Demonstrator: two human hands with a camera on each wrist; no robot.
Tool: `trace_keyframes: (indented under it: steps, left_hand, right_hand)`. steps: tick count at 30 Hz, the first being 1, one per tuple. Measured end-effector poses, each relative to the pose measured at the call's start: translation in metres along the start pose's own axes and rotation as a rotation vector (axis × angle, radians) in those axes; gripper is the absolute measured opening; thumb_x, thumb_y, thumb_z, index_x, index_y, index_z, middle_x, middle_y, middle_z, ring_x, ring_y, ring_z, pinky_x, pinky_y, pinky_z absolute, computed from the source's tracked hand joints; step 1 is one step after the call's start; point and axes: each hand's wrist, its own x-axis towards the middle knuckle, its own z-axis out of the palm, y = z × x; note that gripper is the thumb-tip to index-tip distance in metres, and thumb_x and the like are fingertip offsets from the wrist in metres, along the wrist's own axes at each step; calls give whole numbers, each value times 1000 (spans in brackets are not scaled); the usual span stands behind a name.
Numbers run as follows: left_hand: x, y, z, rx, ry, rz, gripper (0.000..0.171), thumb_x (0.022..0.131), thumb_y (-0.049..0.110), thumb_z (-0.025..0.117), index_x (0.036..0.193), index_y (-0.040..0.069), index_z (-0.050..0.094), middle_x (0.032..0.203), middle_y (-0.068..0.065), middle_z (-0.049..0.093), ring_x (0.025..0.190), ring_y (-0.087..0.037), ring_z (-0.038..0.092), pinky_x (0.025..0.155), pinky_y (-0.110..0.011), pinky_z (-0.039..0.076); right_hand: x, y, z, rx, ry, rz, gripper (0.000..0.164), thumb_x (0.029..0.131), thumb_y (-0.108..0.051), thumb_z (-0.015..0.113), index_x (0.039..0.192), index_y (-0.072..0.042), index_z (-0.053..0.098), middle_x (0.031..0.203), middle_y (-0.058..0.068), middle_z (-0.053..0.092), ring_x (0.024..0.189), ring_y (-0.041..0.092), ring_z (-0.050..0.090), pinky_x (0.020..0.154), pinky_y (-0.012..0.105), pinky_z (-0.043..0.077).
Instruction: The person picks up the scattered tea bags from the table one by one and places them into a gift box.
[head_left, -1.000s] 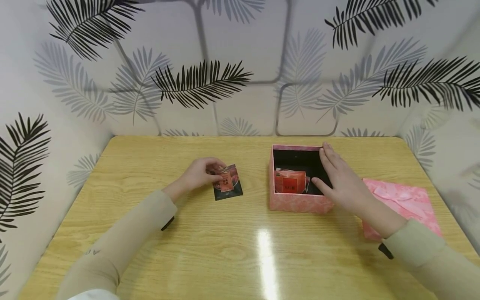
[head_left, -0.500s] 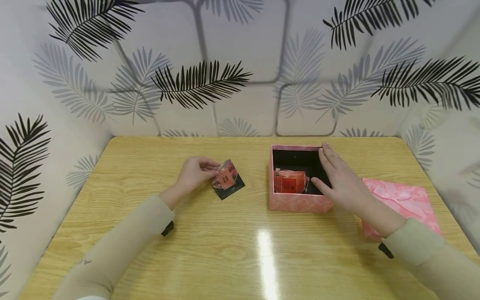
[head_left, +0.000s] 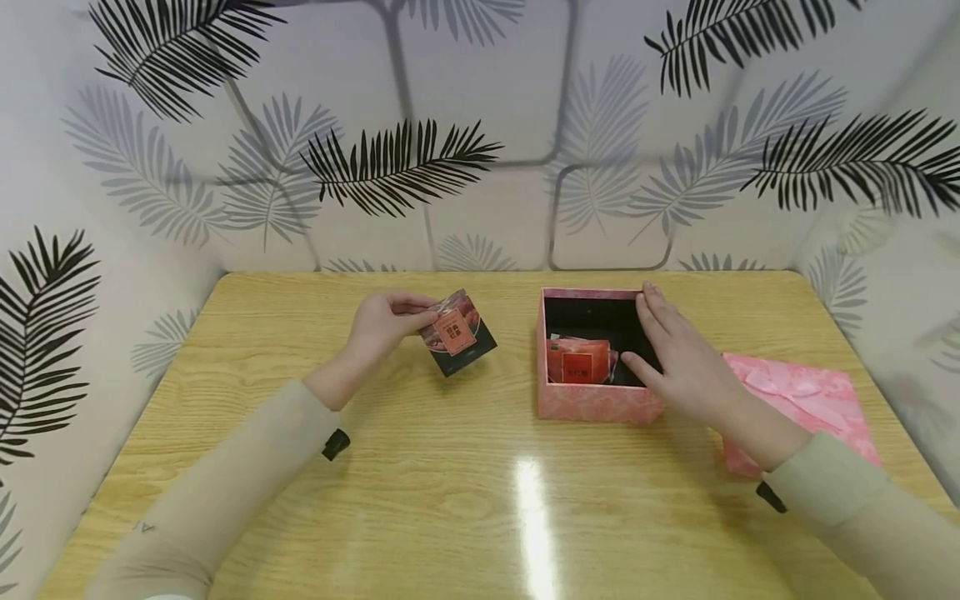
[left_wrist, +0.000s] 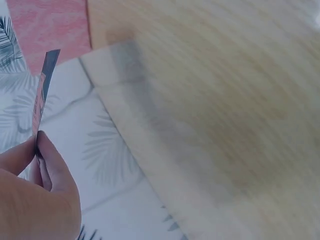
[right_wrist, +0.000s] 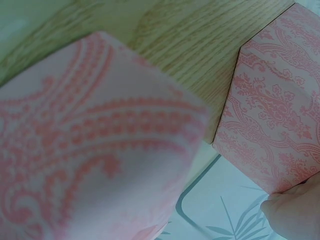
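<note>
In the head view my left hand [head_left: 386, 329] pinches the upper left corner of a small square sachet [head_left: 457, 333], black with a red printed label. The sachet hangs tilted above the table, and the left wrist view shows that thin sachet [left_wrist: 44, 92] edge-on between thumb and fingers. My right hand [head_left: 686, 367] rests along the right side of an open pink box [head_left: 600, 404], its fingers straight and its thumb over the opening. Red sachets [head_left: 579, 362] lie inside the box's black interior. Part of the box's right wall is hidden by the hand.
A pink lid [head_left: 813, 400] with a ribbon bow lies to the right of the box, partly under my right forearm. Both stand on a wooden table [head_left: 420, 492]. A leaf-patterned wall covering [head_left: 517, 208] rises behind the table's back edge.
My left hand has lifted the sachet off the table and turned it, moving slightly up and away. The right hand and the box have stayed in place.
</note>
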Motion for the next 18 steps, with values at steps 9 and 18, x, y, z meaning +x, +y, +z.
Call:
trace_keyframes:
  steps: [9, 18]
  left_hand:
    - [6, 37, 21, -69, -26, 28, 22, 88, 12, 67, 109, 4, 70, 105, -14, 69, 80, -10, 67, 77, -27, 56]
    - [12, 71, 56, -147, -93, 39, 21, 86, 9, 69, 107, 4, 71, 103, -11, 69, 80, -12, 67, 76, -27, 56]
  right_hand:
    - [0, -1, -1, 5, -4, 3, 81, 95, -45, 49, 151, -4, 7, 159, 7, -4, 146, 27, 3, 116, 48, 18]
    - [1, -1, -1, 13, -11, 4, 81, 96, -48, 47, 151, -4, 7, 159, 6, -5, 146, 27, 4, 116, 49, 17]
